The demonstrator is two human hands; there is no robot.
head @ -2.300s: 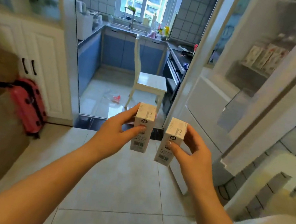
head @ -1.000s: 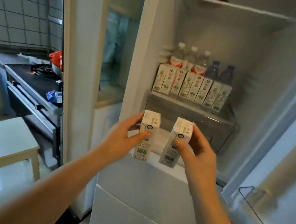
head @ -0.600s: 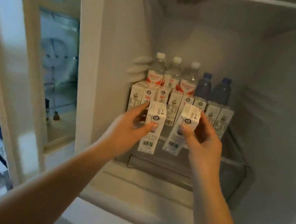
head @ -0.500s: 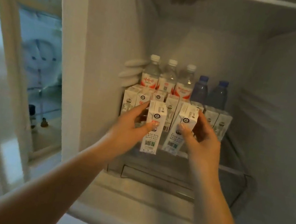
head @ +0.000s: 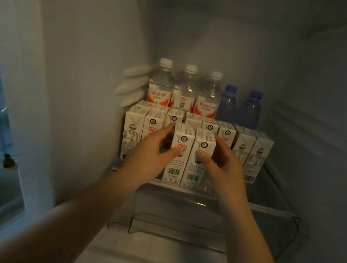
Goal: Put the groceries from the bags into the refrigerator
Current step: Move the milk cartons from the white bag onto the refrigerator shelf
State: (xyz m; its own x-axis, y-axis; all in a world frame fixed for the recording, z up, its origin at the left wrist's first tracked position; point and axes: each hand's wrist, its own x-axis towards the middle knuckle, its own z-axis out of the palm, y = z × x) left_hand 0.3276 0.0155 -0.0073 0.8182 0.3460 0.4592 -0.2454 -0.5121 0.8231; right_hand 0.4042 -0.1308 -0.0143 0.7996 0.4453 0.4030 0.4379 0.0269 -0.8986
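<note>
Inside the refrigerator (head: 91,72), on the glass shelf (head: 270,205), two small white cartons stand upright side by side at the front edge, their sides touching or nearly so. Each is a tall slim box with a folded top, a round dark emblem high on the near face, small print lower down and a green code patch near the base. The left hand (head: 152,155) grips the left carton (head: 179,155), thumb on its near face and fingers curled behind. The right hand (head: 224,164) grips the right carton (head: 199,160) in the same way, thumb pressed just under the emblem. Whether the carton bases rest on the shelf or hang just above it cannot be told.

Just behind them runs a row of matching cartons (head: 242,147) across the shelf. Behind that row stand three clear bottles (head: 184,90) with white caps and red-and-white labels, and beside these two blue bottles (head: 238,106) with blue caps.

Half a second ago both cartons were held higher and tilted, the right one leaning left, in front of the row. Now they are lower, upright and closer together, and the view has drawn nearer to the shelf. Two seconds ago they were carried across a tiled floor, away from the refrigerator.
</note>
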